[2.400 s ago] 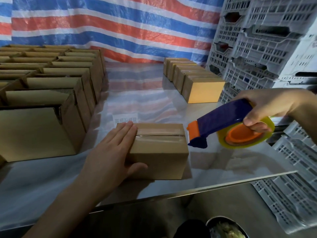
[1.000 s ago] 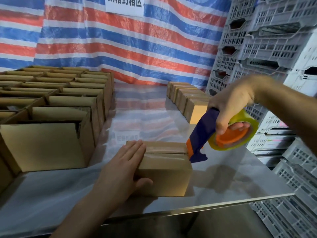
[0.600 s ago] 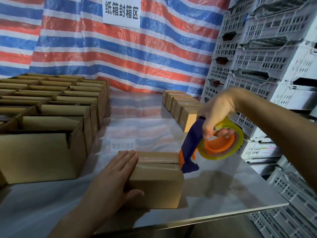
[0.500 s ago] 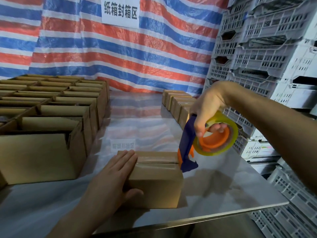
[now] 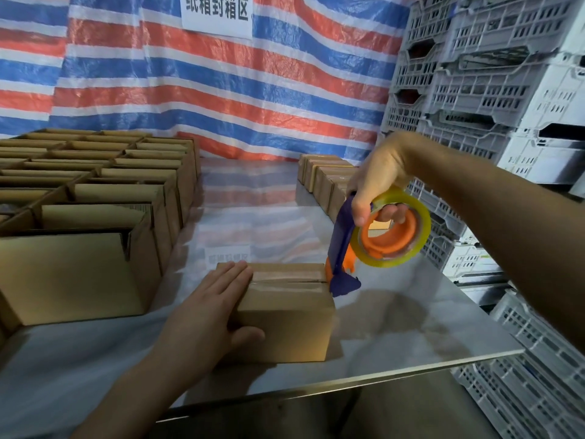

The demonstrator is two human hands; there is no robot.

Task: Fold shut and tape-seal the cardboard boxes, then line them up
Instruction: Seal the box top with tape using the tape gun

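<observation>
Cardboard box (image 5: 285, 315) sits near the table (image 5: 395, 327)'s front edge; my left hand (image 5: 209, 315) presses flat on its left end, fingers straight; my right hand (image 5: 376, 182) grips the tape dispenser (image 5: 380, 242) at its right top edge.

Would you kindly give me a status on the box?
Left hand flat on box, covering left end of seam. Right hand grips tape dispenser at right end.

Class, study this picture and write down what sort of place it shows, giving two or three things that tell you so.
Probably a warehouse packing station: rows of open cardboard boxes on the table, stacked plastic crates beside it, and the right hand holding a tape dispenser against a small box.
</observation>
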